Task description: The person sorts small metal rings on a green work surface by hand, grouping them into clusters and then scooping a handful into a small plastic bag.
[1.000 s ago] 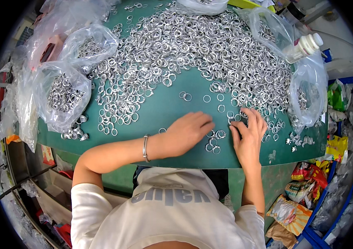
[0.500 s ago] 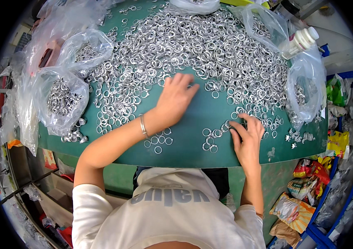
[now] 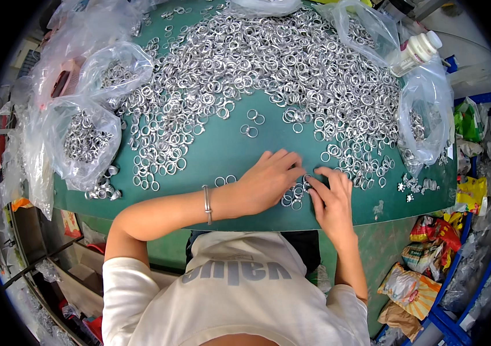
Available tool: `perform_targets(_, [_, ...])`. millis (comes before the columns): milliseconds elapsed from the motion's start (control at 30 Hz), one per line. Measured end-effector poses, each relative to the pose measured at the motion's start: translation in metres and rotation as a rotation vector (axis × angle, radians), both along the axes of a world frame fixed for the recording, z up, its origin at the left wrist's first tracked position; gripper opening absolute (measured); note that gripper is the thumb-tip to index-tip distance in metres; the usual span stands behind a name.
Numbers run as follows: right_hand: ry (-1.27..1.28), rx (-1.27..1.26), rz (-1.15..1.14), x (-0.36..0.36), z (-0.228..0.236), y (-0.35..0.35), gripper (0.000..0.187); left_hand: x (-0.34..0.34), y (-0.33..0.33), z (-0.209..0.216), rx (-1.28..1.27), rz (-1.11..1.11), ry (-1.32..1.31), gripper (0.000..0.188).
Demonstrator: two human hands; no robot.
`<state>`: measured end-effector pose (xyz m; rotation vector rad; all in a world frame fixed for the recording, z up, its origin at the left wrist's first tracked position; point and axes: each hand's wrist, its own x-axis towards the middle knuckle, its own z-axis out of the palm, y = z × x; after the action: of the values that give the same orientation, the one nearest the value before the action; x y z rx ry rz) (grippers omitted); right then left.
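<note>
A large heap of silver-coloured metal rings (image 3: 291, 63) spreads over the green table (image 3: 228, 147). My left hand (image 3: 268, 181), with a bangle on its wrist, is close beside my right hand near the table's front edge. Its fingers are bent together and slightly blurred; what they hold, if anything, I cannot make out. My right hand (image 3: 335, 202) has thumb and fingers closed on a ring (image 3: 306, 183). A small group of rings (image 3: 296, 203) lies beneath and between the two hands. Several loose rings (image 3: 249, 131) lie apart from the heap, beyond my left hand.
Clear plastic bags of rings stand at the left (image 3: 87, 138) and right (image 3: 421, 124) of the heap. A white bottle (image 3: 415, 55) is at the far right. Small metal pieces (image 3: 412, 187) lie by the right edge. Blue shelving (image 3: 484, 219) with packages stands beyond.
My left hand has come back from the heap's edge toward my right hand. Several loose rings now show where it was. My right hand has shifted slightly left and nearer to me.
</note>
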<state>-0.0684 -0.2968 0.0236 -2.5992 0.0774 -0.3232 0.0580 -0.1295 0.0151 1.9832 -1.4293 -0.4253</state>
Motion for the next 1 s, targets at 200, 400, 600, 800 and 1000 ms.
perform_targets(200, [-0.020,0.068,-0.055,-0.007,0.003,-0.006,0.023,0.015,0.006,-0.005,-0.047,0.096,-0.044,0.027])
perform_targets(400, [0.030,0.027,0.148,0.015,0.015,0.004,0.021,0.037,-0.013,-0.017,-0.144,0.193,-0.102,0.026])
perform_targets(600, [0.054,0.104,0.089,0.012,0.007,0.001,0.014,0.035,0.000,-0.008,-0.059,0.225,-0.044,0.029])
perform_targets(800, [-0.040,0.175,-0.035,0.007,0.004,-0.006,0.014,0.001,0.012,-0.002,-0.091,0.036,0.121,0.028])
perform_targets(1000, [-0.054,0.199,-0.061,0.013,-0.001,-0.014,0.015,-0.011,0.020,-0.007,-0.085,-0.045,0.219,0.029])
